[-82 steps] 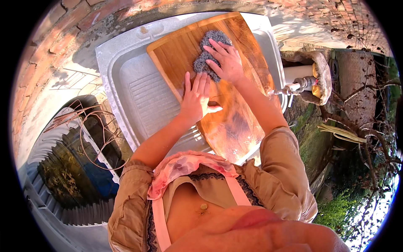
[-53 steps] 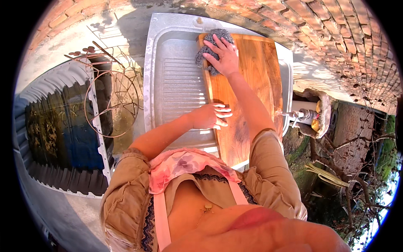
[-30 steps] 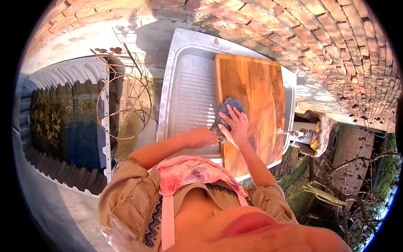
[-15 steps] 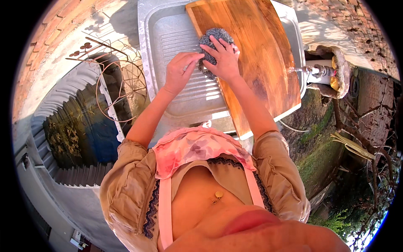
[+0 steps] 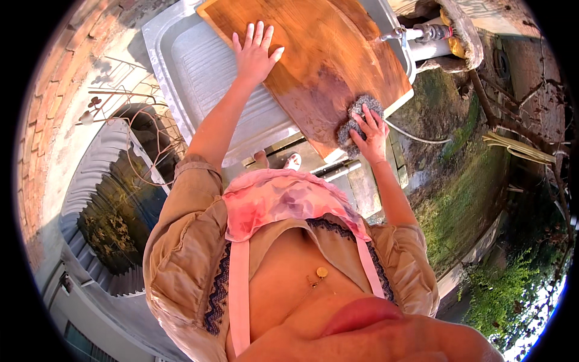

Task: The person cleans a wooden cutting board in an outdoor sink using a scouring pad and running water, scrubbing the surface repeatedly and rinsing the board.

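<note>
A wooden board [image 5: 301,54] lies tilted across a pale washing sink [image 5: 190,66], its near corner sticking out past the sink's front. My left hand [image 5: 254,55] rests flat on the left part of the board with its fingers spread. At the board's near right edge, my right hand [image 5: 371,134] grips a grey scouring pad [image 5: 356,123], its fingers curled over the top. The wood beside the pad looks dark and wet. The pad's underside is hidden.
A metal tap [image 5: 401,35] reaches over the board's right edge. Left of the sink stand a wire frame [image 5: 142,130] and a ridged tank [image 5: 96,175] of dark water. Mossy ground [image 5: 458,181] and bare branches [image 5: 512,133] lie to the right.
My right hand has carried the scouring pad from the board's left edge to its near right edge. My left hand has left the pad's side and now lies spread on the board.
</note>
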The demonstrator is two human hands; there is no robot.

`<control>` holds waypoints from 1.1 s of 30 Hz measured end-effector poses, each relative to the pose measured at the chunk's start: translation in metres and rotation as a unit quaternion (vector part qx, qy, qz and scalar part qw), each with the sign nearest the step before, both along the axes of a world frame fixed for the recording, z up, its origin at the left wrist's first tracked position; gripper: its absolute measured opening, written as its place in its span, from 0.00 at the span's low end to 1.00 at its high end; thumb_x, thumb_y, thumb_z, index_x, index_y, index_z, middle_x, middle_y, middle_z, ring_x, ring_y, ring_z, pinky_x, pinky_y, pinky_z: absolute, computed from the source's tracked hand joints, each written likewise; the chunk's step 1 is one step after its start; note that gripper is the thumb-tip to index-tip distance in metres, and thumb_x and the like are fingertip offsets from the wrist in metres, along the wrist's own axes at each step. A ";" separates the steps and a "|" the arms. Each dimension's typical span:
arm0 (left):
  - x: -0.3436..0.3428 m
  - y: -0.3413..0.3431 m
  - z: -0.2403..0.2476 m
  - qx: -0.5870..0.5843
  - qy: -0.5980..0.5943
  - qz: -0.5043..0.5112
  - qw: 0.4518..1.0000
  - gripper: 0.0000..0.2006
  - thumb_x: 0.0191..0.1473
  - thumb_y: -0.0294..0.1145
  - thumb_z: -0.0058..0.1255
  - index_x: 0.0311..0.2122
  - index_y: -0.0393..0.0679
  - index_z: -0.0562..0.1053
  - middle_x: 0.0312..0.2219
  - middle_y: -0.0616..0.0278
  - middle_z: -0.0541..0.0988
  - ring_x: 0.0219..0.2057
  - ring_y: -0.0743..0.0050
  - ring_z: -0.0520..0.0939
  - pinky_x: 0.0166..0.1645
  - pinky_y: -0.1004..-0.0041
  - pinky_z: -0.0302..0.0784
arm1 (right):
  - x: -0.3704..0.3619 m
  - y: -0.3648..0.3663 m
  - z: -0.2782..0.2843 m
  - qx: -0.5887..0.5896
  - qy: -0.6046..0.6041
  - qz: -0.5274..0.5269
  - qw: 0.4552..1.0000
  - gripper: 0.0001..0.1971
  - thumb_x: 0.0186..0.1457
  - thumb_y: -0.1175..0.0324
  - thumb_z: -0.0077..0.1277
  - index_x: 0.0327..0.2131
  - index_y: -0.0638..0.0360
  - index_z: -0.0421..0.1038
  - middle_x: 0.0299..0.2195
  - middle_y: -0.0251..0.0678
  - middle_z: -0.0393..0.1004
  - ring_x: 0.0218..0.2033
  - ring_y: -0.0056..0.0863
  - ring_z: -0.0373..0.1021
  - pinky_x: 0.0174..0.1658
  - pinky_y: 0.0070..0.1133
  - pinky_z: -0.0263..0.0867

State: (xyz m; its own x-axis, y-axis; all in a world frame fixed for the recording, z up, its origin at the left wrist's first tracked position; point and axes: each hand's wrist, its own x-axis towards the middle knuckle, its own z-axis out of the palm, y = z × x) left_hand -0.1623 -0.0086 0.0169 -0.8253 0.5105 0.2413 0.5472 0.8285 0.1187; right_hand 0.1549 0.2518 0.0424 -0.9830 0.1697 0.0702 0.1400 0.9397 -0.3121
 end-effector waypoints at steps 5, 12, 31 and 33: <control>-0.005 0.004 -0.003 0.026 0.040 -0.013 0.999 0.35 0.62 0.60 0.41 0.69 0.52 0.59 0.69 0.58 0.57 0.71 0.55 0.53 0.69 0.35 0.37 | -0.155 0.035 0.001 0.119 -0.019 -0.103 0.987 0.31 0.58 0.36 0.47 0.64 0.28 0.64 0.71 0.32 0.53 0.69 0.42 0.51 0.65 0.45 0.44; -0.010 -0.003 -0.008 -0.031 0.021 0.003 0.999 0.35 0.63 0.59 0.42 0.68 0.50 0.60 0.69 0.55 0.57 0.71 0.53 0.52 0.68 0.33 0.36 | -0.184 -0.080 0.003 0.110 0.014 0.043 0.993 0.34 0.56 0.35 0.48 0.66 0.26 0.60 0.71 0.30 0.52 0.70 0.40 0.49 0.68 0.47 0.41; -0.062 0.006 0.005 0.089 0.007 -0.046 0.995 0.37 0.63 0.57 0.41 0.69 0.42 0.57 0.68 0.45 0.56 0.71 0.51 0.51 0.72 0.47 0.40 | -0.199 -0.043 0.010 0.076 0.014 0.147 0.986 0.30 0.60 0.39 0.46 0.65 0.27 0.62 0.70 0.28 0.54 0.70 0.41 0.50 0.69 0.45 0.39; -0.056 0.014 0.013 0.052 -0.009 -0.050 0.997 0.36 0.64 0.55 0.42 0.69 0.43 0.56 0.69 0.49 0.55 0.71 0.50 0.51 0.72 0.46 0.39 | -0.165 0.001 0.011 0.077 0.010 0.092 0.993 0.29 0.59 0.39 0.47 0.64 0.25 0.63 0.70 0.24 0.54 0.70 0.38 0.50 0.69 0.45 0.39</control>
State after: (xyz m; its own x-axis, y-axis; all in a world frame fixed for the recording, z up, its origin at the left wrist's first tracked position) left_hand -0.2183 0.0058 0.0298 -0.7770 0.5626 0.2825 0.6227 0.7529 0.2131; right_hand -0.0099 0.2524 0.0534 -0.9945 -0.0278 0.1012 -0.0442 0.9855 -0.1637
